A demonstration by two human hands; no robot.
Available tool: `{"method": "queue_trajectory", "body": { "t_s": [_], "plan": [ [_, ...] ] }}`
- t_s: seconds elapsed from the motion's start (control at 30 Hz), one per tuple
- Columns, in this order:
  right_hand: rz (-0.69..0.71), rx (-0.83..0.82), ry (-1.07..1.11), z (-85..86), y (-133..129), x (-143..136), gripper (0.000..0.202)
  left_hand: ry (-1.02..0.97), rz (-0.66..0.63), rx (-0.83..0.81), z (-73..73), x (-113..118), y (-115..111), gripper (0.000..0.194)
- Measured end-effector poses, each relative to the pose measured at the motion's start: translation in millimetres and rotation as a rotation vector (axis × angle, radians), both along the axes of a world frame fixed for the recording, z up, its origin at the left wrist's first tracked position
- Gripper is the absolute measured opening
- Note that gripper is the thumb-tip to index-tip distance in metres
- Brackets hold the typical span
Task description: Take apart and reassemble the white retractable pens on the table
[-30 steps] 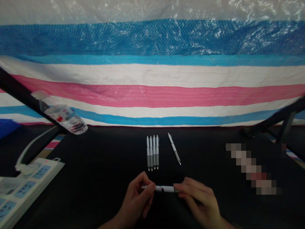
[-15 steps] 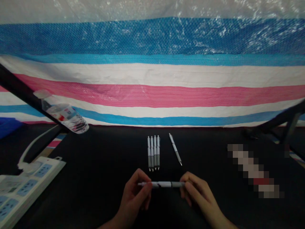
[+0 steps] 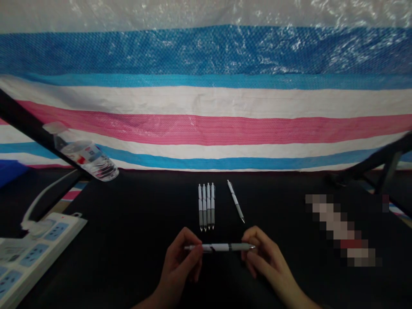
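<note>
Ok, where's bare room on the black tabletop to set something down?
Left, between the white plastic power strip and the row of four white-and-grey pens. Right, between the slanted white-and-grey pen and the pixelated patch. Crowded: the middle, where the left hand holds another such pen, the right hand at its tip.

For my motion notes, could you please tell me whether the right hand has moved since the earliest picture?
Yes: judged against the loose pen, the right hand has shifted slightly forward, closer to it.
</note>
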State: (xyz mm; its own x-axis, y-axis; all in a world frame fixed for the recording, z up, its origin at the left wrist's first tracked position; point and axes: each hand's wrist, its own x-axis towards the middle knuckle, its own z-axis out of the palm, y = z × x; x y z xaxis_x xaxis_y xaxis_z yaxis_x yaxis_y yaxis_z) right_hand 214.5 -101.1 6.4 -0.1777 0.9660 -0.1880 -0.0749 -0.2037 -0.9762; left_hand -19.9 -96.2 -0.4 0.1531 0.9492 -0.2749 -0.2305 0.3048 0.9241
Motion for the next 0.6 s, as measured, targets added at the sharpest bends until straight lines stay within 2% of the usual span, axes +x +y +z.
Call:
{"method": "queue_trajectory", "body": {
  "t_s": [0.13, 0.3, 0.47, 0.6],
  "plan": [
    [0.06, -0.079, -0.035, 0.3, 3, -1, 0.056, -0.007, 0.009, 0.02, -2.3, 0, 1, 0.043],
    [0.017, -0.111, 0.061, -0.5, 3, -3, 0.045, 0.015, 0.04, 0.039, -0.9, -2, 3, 0.042],
    [0.003, -0.032, 0.13, -3.7, -1, 3, 0.03, -0.008, 0.06, 0.021, 3.5, -5, 5, 0.042],
    [-0.111, 0.052, 0.15, -9.4, -3, 9, 0.024, -0.04, 0.136, 0.026, 8.3, -8, 8, 0.037]
  ]
}}
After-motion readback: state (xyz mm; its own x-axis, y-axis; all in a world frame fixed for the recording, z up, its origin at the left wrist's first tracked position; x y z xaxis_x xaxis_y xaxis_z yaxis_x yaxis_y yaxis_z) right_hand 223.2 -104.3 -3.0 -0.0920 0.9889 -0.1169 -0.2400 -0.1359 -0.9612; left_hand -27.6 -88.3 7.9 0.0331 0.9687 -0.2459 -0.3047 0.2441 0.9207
